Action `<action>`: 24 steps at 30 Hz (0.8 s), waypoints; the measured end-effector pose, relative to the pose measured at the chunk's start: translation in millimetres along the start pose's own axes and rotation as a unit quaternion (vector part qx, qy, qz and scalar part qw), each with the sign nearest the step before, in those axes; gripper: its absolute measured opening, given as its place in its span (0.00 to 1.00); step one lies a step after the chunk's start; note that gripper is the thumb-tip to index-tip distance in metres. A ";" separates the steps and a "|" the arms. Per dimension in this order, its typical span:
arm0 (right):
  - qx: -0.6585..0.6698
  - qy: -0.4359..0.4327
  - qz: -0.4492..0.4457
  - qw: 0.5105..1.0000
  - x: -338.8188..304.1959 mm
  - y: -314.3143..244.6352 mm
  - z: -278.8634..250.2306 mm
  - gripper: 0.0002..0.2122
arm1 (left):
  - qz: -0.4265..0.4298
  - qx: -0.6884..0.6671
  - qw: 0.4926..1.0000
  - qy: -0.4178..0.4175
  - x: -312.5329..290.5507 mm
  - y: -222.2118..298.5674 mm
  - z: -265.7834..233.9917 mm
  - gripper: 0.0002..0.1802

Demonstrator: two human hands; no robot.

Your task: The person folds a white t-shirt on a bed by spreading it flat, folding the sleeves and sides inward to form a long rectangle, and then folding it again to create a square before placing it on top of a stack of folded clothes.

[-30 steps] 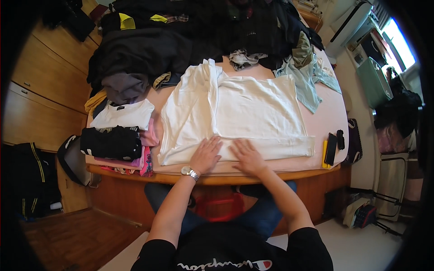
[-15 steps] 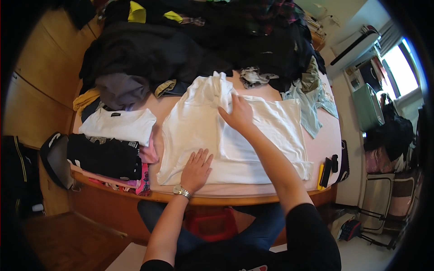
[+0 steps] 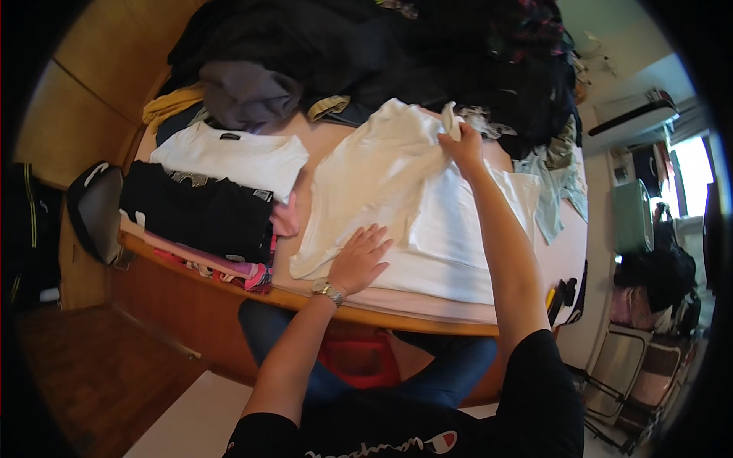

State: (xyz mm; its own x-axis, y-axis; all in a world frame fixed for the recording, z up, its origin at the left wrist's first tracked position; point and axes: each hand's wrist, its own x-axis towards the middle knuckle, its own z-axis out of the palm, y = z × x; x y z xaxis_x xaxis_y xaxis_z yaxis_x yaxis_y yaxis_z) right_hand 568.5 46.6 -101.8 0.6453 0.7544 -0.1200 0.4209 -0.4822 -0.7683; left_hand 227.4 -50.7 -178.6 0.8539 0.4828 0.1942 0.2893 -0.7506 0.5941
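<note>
A white top (image 3: 359, 168) lies partly folded on the pink bed cover in front of me. Its far edge is bunched between the fingers and thumb of my right hand (image 3: 464, 146), which raises that part a little off the bed. My left hand (image 3: 359, 258), a metal watch on its wrist, rests flat with spread fingers on the near part of the same top. Left of it is a stack of folded clothes, with a black shirt (image 3: 198, 214) in front and a white T-shirt (image 3: 237, 158) behind.
A big heap of dark clothes (image 3: 328, 46) covers the far side of the bed. Light blue clothing (image 3: 548, 191) lies at the right, near small black and yellow items (image 3: 561, 294) by the bed's edge. A red stool (image 3: 359, 359) shows below.
My right hand has gone from lying on the top to gripping its far edge and lifting it to the right. My left hand stays flat on the top. The whole view has tilted.
</note>
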 end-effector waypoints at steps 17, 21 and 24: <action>-0.004 0.065 -0.455 0.888 -281.9 -20.7 -149.3 0.12 | -0.184 -0.010 0.966 0.180 12.8 -14.9 20.6 0.11; 0.037 0.200 -0.368 0.907 -323.3 20.8 -133.6 0.11 | -0.216 -0.282 0.906 0.229 15.3 -28.3 24.2 0.22; 0.206 0.194 -0.257 0.924 -336.2 60.0 -111.5 0.11 | -0.295 -0.386 0.864 0.132 13.2 -23.0 13.9 0.27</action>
State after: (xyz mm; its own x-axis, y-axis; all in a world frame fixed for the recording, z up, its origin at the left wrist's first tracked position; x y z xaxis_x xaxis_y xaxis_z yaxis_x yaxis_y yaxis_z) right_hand 447.9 -285.6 -37.4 0.6405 0.5823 0.5006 0.5086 0.1667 -0.8447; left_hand 238.1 -33.3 -200.6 0.4986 0.8410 -0.2099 0.1790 0.1370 0.9743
